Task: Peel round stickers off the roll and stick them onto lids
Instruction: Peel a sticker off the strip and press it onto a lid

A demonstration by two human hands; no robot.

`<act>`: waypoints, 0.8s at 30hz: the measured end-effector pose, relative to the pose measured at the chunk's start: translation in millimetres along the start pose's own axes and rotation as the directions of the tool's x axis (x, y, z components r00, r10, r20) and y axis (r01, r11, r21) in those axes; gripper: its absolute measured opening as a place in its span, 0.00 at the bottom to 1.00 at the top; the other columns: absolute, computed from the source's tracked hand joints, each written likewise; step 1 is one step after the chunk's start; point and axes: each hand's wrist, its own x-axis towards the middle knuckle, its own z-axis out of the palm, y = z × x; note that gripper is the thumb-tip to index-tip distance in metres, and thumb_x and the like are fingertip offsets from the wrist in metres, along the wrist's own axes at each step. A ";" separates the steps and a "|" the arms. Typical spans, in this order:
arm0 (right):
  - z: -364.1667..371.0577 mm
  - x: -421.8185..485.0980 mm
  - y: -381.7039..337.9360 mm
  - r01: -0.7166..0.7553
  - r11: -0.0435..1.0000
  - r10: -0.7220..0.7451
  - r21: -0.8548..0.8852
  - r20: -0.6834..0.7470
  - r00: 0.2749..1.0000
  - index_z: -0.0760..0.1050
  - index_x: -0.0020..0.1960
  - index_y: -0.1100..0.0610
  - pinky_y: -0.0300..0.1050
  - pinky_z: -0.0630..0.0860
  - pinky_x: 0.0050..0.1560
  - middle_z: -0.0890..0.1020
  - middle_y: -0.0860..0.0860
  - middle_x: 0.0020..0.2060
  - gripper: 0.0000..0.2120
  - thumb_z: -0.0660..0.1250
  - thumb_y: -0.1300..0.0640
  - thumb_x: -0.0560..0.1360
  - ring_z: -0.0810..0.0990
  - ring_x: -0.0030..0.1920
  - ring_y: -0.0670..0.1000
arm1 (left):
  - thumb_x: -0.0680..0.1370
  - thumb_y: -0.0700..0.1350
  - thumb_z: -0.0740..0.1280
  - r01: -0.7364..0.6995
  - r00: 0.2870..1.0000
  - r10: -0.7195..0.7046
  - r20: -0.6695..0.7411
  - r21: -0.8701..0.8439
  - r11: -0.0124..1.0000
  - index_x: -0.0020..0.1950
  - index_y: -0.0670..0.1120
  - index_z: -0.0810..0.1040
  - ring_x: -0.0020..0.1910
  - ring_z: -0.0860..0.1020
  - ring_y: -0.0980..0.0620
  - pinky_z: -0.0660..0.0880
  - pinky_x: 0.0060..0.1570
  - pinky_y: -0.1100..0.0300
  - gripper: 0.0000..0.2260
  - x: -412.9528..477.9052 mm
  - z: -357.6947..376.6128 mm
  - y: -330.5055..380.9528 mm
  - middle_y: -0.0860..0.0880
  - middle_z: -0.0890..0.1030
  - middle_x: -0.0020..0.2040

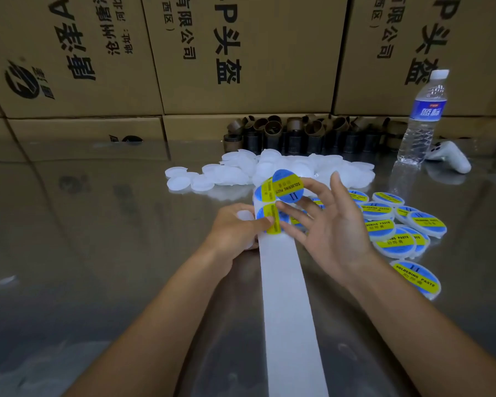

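Note:
A sticker roll (262, 196) stands at the table's middle, and its bare white backing strip (284, 296) runs toward me. My right hand (330, 224) pinches a round blue and yellow sticker (287, 186) by its edge, lifted off the roll. My left hand (235, 230) holds a plain white lid (245, 215) and presses its thumb on the strip beside another sticker (271, 220). Behind the roll lies a heap of plain white lids (241, 170). Several stickered lids (407, 224) lie to the right.
A water bottle (421, 118) stands at the back right, with a white game controller (453, 157) beside it. Several brown cardboard cores (298, 136) line the back edge. Printed cardboard boxes (212, 53) form a wall behind the shiny metal table (98, 239).

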 end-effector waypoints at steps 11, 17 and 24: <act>-4.5 6.8 11.5 -0.064 0.998 0.064 0.000 0.073 0.995 0.78 0.55 0.46 0.55 0.72 0.60 0.83 0.52 0.51 0.20 0.61 0.38 0.69 0.81 0.57 0.52 | 0.79 0.43 0.54 -0.094 0.993 0.035 -0.109 -0.597 0.797 0.41 0.41 0.72 0.25 0.77 0.49 0.74 0.24 0.64 0.11 3.2 -4.7 18.4 0.43 0.80 0.31; -4.3 7.2 5.2 0.030 0.992 -0.033 0.123 0.019 0.999 0.77 0.56 0.47 0.50 0.76 0.57 0.84 0.50 0.50 0.15 0.65 0.47 0.70 0.82 0.54 0.51 | 0.80 0.45 0.52 0.189 0.979 -0.091 0.183 -0.642 0.743 0.51 0.39 0.71 0.27 0.77 0.49 0.73 0.35 0.58 0.13 3.3 9.3 6.1 0.44 0.80 0.33; -6.4 7.8 -3.6 0.187 0.980 -0.192 -0.067 -0.080 0.978 0.75 0.54 0.43 0.41 0.76 0.48 0.81 0.46 0.39 0.16 0.61 0.63 0.78 0.79 0.41 0.46 | 0.83 0.48 0.52 0.168 0.981 -0.066 0.184 -0.627 0.760 0.54 0.36 0.73 0.30 0.81 0.48 0.74 0.38 0.57 0.17 4.2 8.5 5.4 0.43 0.84 0.37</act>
